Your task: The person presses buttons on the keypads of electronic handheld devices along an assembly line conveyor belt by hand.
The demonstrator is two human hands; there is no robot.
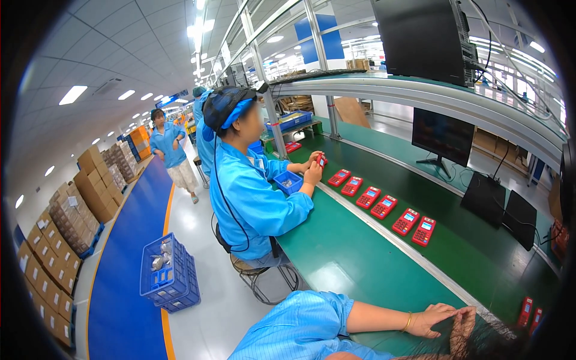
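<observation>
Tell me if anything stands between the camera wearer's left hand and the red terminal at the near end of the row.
No object visibly stands between the left hand and that terminal. Only the pale metal strip along the bench crosses the way; how far it rises, I cannot tell.

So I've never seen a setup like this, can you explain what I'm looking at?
There's no machine here: it's one wide, edge-bending picture from a camera on a worker's head. The wearer's bare left hand and right hand meet at lower right, by the green worktop. I can't make out anything held in them. Red handheld devices with keypads lie on the darker green strip alongside. A seated co-worker in blue holds a similar device.
</observation>
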